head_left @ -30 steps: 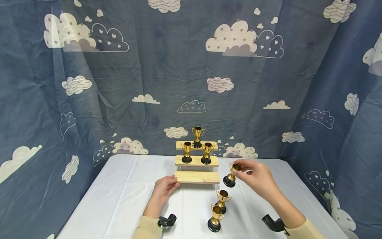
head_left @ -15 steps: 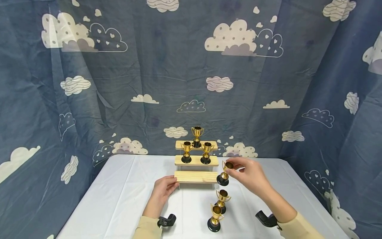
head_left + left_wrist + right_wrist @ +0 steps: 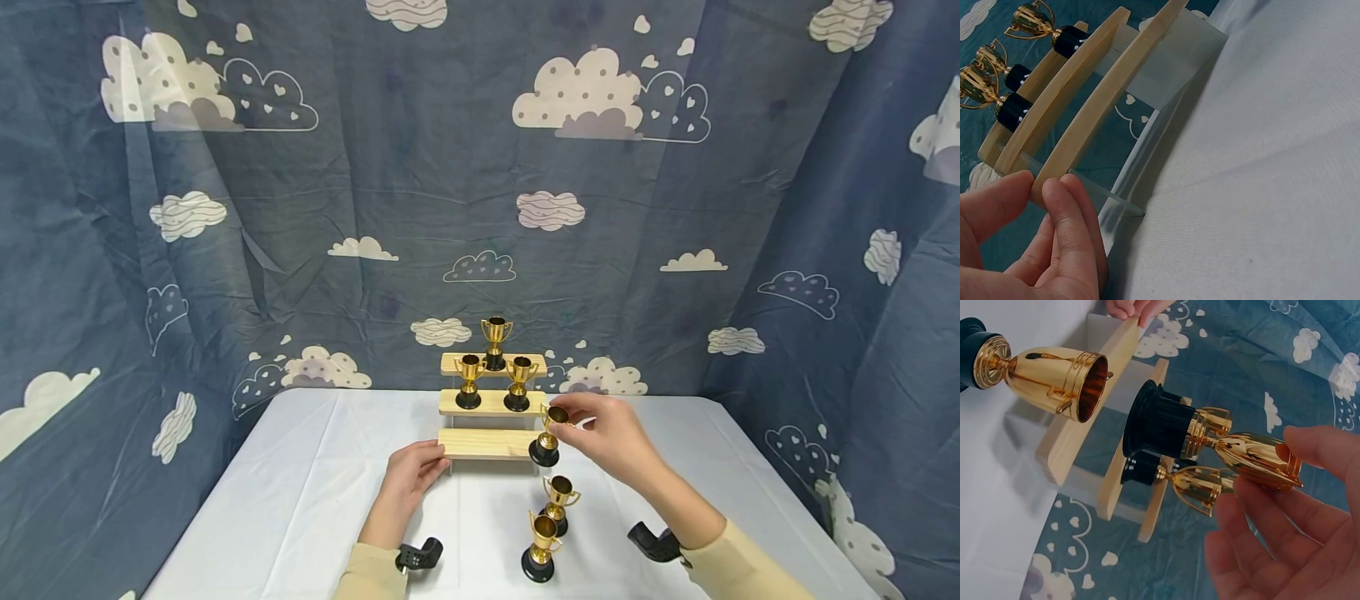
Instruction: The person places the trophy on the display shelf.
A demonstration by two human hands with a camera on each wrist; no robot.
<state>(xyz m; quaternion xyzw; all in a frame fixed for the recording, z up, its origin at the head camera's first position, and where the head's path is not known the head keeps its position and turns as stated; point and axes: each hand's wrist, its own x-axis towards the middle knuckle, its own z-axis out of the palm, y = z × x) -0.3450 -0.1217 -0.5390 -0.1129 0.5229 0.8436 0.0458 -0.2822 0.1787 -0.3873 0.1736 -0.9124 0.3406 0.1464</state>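
Observation:
A small gold trophy cup with a black base (image 3: 1157, 422) is pinched near its rim by my right hand (image 3: 609, 433). In the head view that trophy overlaps the right end of the lowest step of a three-step wooden display stand (image 3: 480, 444); in the right wrist view its base is apart from the wood. My left hand (image 3: 409, 477) pinches the left end of the lowest step between thumb and fingers (image 3: 1069, 219). Two trophies, one at left (image 3: 468, 382) and one at right (image 3: 519, 383), stand on the middle step. Another trophy (image 3: 495, 342) stands on the top step.
Two more trophies stand upright on the white table (image 3: 315, 500) in front of the stand, a nearer one (image 3: 542, 546) and one just behind it (image 3: 558, 502). Clear panels (image 3: 1179, 56) support the steps. A blue cloud-patterned curtain (image 3: 420, 175) hangs behind the table.
My right hand has carried its trophy leftward, from beside the stand to the lowest step's right end. The left hand keeps its hold on the step.

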